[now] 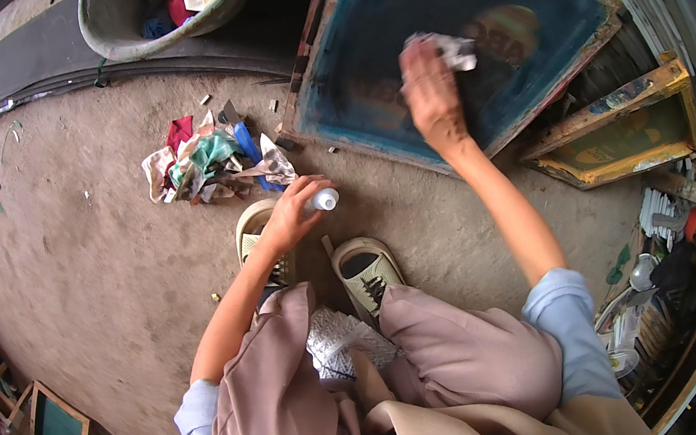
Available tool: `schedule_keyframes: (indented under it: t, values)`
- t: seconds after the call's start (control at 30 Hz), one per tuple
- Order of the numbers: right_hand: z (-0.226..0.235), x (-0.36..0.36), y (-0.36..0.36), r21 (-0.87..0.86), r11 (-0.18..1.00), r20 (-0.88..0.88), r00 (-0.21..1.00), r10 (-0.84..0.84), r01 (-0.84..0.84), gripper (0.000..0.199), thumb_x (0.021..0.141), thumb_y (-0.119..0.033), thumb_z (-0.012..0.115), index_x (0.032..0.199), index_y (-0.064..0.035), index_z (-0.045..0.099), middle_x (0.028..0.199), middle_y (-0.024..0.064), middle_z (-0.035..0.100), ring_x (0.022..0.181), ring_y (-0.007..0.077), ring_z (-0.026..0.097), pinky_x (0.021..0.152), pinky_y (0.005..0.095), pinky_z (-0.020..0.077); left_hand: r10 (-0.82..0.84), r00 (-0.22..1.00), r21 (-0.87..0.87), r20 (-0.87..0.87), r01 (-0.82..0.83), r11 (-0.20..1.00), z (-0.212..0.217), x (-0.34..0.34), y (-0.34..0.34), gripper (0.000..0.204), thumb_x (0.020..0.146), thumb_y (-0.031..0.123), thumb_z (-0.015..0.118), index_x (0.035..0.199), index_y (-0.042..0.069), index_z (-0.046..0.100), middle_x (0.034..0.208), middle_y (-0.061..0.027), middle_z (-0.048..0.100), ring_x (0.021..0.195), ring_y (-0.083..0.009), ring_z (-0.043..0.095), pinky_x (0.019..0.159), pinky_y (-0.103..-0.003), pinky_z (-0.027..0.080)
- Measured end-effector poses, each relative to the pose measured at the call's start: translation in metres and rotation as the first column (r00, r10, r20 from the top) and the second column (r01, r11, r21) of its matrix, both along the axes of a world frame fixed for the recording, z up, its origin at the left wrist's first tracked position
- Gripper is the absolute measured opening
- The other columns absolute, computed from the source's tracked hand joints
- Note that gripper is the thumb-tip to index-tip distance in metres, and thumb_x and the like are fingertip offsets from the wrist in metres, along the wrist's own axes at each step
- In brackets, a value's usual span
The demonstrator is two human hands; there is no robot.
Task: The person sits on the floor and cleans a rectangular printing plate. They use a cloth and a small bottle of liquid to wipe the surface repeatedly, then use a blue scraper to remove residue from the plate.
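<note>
Soft mauve trousers fold over the bent knees at the bottom of the view, with pale ribbed slippers planted on rough grey concrete floor just beyond them. The left hand hovers above the left slipper, its fingers curled shut around a small white plastic bottle whose rounded end pokes out to the right; the forearm runs bare from a light blue sleeve, elbow bent. The right hand reaches further out on a nearly straight arm, palm down, fingers closed on a crumpled white rag pressed against the screen. That screen is a large wooden-framed mesh, leaning tilted, its surface stained dark teal with a worn orange-brown patch beside the rag and a chipped reddish frame. Just right of it lies a smaller frame with yellow-painted wood. Left of the screen, near the left hand, a heap of cloth scraps in red, green, blue and white lies on the concrete. Beyond that sits a round grey basin holding more cloth.
</note>
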State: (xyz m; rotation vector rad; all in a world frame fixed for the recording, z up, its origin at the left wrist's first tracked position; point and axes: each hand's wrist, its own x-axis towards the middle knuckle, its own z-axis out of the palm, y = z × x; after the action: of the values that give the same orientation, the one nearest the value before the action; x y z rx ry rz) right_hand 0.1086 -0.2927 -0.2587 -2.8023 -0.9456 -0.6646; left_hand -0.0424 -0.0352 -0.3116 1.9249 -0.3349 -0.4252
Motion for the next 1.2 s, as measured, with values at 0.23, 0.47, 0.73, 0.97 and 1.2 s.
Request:
schedule_keyframes:
  t: [0.23,0.47,0.73,0.97,1.2]
  values:
    - [0.016,0.022,-0.01,-0.329,0.89,-0.073,0.949,0.308,-0.314,0.057,0.086,-0.02,0.056,0.141,-0.0181,0.042,0.148,-0.0088,0.037,0.132,0.0077,0.039,0.107,0.029,0.0305,0.018,1.0,0.022,-0.005,-0.018,1.0,-0.001,-0.004,0.003,0.053,0.07,-0.002,0.066,0.12,0.011,0.058,0.125,-0.012,0.052,0.119,-0.033,0.05,0.099,-0.042,0.042]
    - [0.029,0.033,-0.003,0.047,0.951,0.03,0.952,0.305,-0.306,0.038,0.081,-0.005,0.062,0.118,-0.0114,0.061,0.114,0.0027,0.057,0.108,0.0194,0.055,0.093,0.0338,0.0462,0.008,1.0,0.013,0.024,-0.008,1.0,0.002,0.001,0.0,0.051,0.07,0.0,0.067,0.119,0.009,0.055,0.12,-0.0123,0.054,0.112,-0.0339,0.051,0.096,-0.041,0.044]
    - [-0.003,0.027,0.012,-0.061,0.71,-0.088,0.713,0.696,-0.701,0.007,0.07,-0.003,0.061,0.077,-0.0057,0.06,0.085,0.0055,0.058,0.087,0.0187,0.06,0.07,0.0292,0.0551,0.02,1.0,-0.049,0.012,-0.019,0.999,-0.001,0.006,-0.001,0.048,0.072,0.004,0.069,0.117,0.009,0.056,0.117,-0.0127,0.055,0.112,-0.0336,0.052,0.095,-0.041,0.044]
    - [-0.021,0.01,0.029,-0.004,0.73,-0.091,0.727,0.68,-0.683,0.016,0.063,0.003,0.061,0.076,-0.0061,0.06,0.079,0.0036,0.058,0.081,0.0178,0.059,0.066,0.0285,0.0538,0.05,0.998,-0.069,-0.024,-0.052,0.996,-0.004,0.003,0.0,0.052,0.072,0.01,0.073,0.121,0.008,0.054,0.117,-0.0128,0.055,0.111,-0.0325,0.052,0.096,-0.04,0.043]
    - [-0.016,0.016,0.038,0.049,0.814,-0.125,0.805,0.58,-0.579,0.018,0.066,0.001,0.063,0.082,-0.0057,0.062,0.086,0.0048,0.061,0.082,0.0207,0.06,0.069,0.0302,0.0532,0.086,0.996,-0.118,0.028,-0.082,0.99,-0.009,0.0,0.002,0.075,0.07,0.01,0.076,0.136,0.008,0.039,0.131,-0.015,0.046,0.123,-0.0326,0.044,0.104,-0.04,0.037]
